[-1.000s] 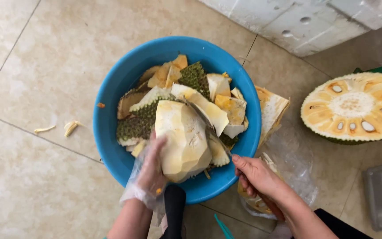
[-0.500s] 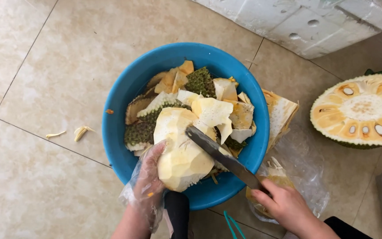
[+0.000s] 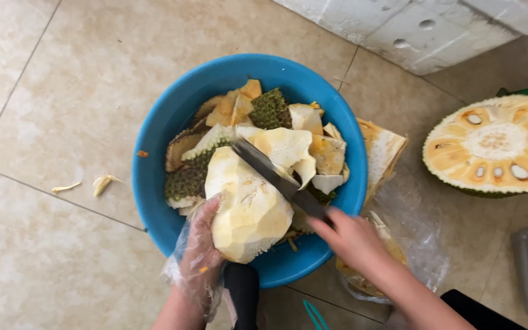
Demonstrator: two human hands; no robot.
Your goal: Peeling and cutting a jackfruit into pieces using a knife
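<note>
The gloved left hand (image 3: 198,253) grips the core (image 3: 245,208) over the bowl (image 3: 154,183); the right hand (image 3: 349,235) grips the knife (image 3: 270,174) against it.

Beige tiled floor (image 3: 62,79), bearing a blue basin (image 3: 154,183), halved jackfruit (image 3: 496,146), white foam block (image 3: 423,24), peel scraps (image 3: 102,182), plastic bag (image 3: 417,244).

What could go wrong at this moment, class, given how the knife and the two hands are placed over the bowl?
1. The knife lies across the peeled jackfruit chunk that the left hand steadies; a slip might cut that hand through its thin plastic glove.
2. The chunk is held above the blue bowl, not on a firm surface, so it may shift.
3. The right hand is bare, so its grip may slip.
</note>
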